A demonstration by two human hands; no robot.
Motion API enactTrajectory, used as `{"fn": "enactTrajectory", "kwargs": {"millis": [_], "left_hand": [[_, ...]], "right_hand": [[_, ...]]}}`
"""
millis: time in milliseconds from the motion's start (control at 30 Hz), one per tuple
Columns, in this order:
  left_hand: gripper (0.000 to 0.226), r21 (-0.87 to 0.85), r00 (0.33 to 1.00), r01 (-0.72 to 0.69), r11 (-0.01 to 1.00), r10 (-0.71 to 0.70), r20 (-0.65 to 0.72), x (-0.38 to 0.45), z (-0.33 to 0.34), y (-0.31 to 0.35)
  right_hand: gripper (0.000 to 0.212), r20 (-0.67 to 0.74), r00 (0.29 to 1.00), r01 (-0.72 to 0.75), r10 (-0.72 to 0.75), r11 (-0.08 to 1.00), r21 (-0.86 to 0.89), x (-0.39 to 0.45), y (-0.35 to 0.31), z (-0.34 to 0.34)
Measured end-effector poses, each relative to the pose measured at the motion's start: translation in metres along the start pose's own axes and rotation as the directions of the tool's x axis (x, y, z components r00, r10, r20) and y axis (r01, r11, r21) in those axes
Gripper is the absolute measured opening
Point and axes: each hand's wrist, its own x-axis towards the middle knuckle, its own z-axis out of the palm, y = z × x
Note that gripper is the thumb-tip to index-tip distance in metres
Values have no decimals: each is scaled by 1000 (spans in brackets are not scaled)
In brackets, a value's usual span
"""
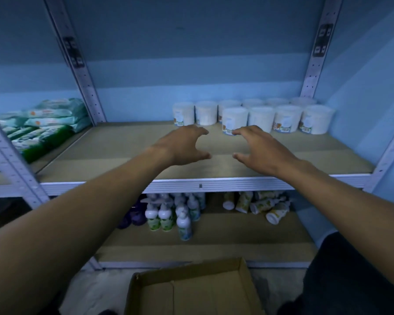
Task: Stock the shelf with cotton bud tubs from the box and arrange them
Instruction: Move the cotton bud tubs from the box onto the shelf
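You have one view only, from the camera worn on your head; there is no second view to share ground with it. It looks forward and down, squarely into a metal shelving bay. The middle shelf [123, 153] sits near the centre of the frame, close enough that both forearms reach into it from the bottom corners. The left hand [182, 145] and right hand [258, 150] lie just below mid-frame. The wide angle bends the uprights [77, 62] outward. Below, the view takes in the lower shelf [225, 233] and, at the bottom edge, the cardboard box [198, 289] nearest you.
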Motion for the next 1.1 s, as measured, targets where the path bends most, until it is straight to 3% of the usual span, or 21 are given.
{"fn": "enactTrajectory", "kwargs": {"millis": [367,800,1100], "left_hand": [[71,-53,1000,5,999,-4,22,-115,35,-12],[72,-120,971,148,982,-120,208,-184,104,-34],[82,-52,879,265,963,-219,424,-214,168,-58]], "right_hand": [[61,17,994,110,-112,990,89,-69,-53,43],[66,269,963,-7,-16,996,85,-120,-73,121],[68,441,897,-67,19,993,93,-142,-75,189]]}}
